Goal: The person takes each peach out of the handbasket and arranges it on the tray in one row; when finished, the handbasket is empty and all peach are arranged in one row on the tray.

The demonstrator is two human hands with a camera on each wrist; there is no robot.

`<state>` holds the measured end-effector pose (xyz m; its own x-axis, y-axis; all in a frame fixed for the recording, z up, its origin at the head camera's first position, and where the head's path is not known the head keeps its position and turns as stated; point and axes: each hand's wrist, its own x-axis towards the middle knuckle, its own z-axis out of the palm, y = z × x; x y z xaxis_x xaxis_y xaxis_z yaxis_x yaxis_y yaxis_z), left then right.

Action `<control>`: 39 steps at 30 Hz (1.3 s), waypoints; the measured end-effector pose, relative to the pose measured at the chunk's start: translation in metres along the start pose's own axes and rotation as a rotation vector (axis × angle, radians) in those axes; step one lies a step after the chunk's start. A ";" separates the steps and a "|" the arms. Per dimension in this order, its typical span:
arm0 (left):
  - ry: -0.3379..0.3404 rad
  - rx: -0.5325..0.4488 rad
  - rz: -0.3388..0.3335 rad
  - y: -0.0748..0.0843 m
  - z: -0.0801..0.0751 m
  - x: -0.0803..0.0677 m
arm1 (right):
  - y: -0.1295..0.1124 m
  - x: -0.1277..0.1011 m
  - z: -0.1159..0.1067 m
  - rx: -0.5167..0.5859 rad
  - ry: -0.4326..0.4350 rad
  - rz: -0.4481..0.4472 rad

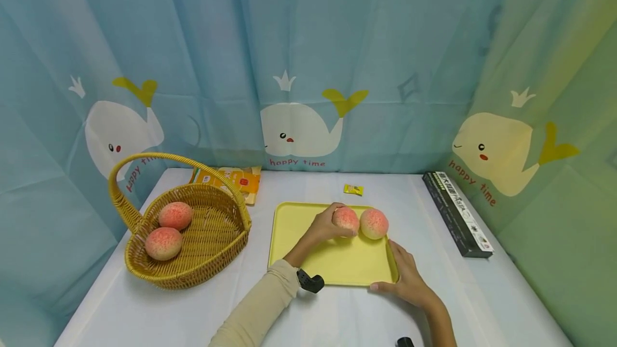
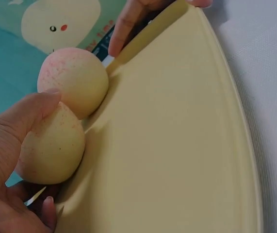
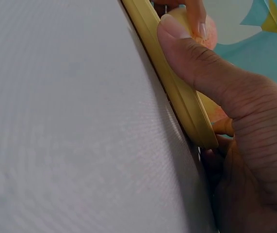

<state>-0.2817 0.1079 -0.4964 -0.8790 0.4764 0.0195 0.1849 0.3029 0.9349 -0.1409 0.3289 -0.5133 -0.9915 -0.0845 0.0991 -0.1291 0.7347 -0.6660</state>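
Head view: two peaches are seen on the yellow tray (image 1: 289, 224), one gripped by the curled fingers of the left hand (image 1: 324, 225), the held peach (image 1: 346, 219) touching the second peach (image 1: 374, 223) just to its right. The tray's near right corner is pinched by the right hand (image 1: 407, 277). Two more peaches (image 1: 170, 229) remain in the wicker basket (image 1: 212, 261), well left of both hands; the moving is judged about half done.

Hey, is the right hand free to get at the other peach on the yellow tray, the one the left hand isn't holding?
Probably yes, once it lets go. The right hand grips the tray at its near right corner, and the free peach lies just beyond with nothing between. The left hand holds only the neighbouring peach.
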 end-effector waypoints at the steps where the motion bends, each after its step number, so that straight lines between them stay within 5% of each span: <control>1: 0.009 0.002 0.003 0.000 0.001 0.000 | 0.000 0.000 0.000 0.001 0.000 0.001; 9: 0.044 0.030 -0.019 0.002 0.005 0.002 | 0.001 0.000 0.000 0.002 0.006 -0.029; 23: -0.105 -0.054 0.006 -0.006 -0.007 0.004 | 0.002 0.000 0.001 0.006 0.002 -0.028; 39: -0.108 -0.056 0.030 -0.006 -0.008 0.003 | -0.001 -0.001 -0.001 0.001 -0.014 -0.002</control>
<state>-0.2893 0.1010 -0.4994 -0.8204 0.5717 0.0124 0.1828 0.2417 0.9530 -0.1401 0.3293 -0.5118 -0.9914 -0.0953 0.0895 -0.1307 0.7336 -0.6669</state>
